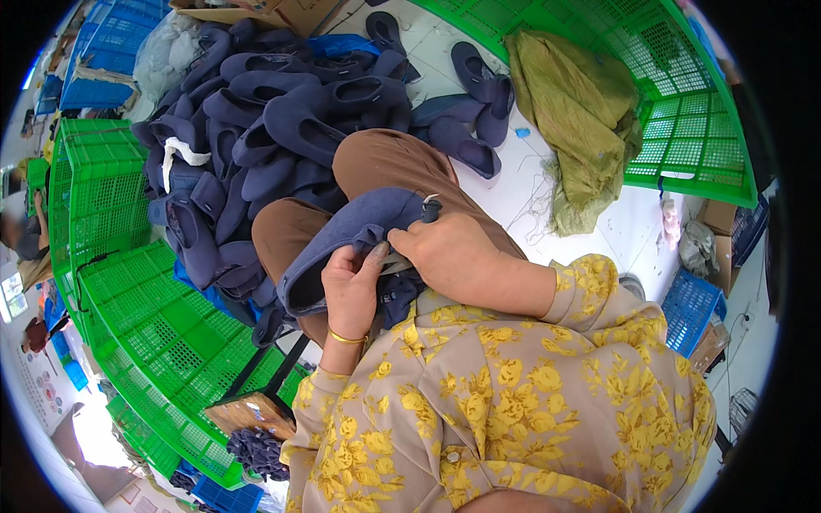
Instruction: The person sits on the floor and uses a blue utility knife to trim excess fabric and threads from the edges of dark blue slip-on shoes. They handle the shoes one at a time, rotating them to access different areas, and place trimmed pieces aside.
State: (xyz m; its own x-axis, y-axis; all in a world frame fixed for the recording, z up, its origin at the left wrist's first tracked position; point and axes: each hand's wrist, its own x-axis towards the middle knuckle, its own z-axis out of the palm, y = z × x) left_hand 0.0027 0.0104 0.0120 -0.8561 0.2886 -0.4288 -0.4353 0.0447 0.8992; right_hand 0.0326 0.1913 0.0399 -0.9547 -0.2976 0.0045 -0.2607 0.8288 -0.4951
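Note:
A navy blue fabric slip-on shoe (351, 224) lies on its side across my brown-trousered knees. My left hand (352, 286), with a gold bangle at the wrist, pinches the shoe's edge between thumb and fingers. My right hand (449, 256) is closed close beside it, at the other end of the shoe. A small dark piece with a pale tip (430, 208) sticks up beyond the right hand's knuckles; its kind is unclear. Bunched dark fabric (400, 295) shows below the hands. The right fingertips are partly hidden.
A large heap of similar navy shoes (282, 94) lies ahead on the left. Several more shoes (466, 120) lie on the white floor. Green plastic crates (171, 316) stand at left, another (684, 128) at far right. An olive sack (577, 111) is on the right.

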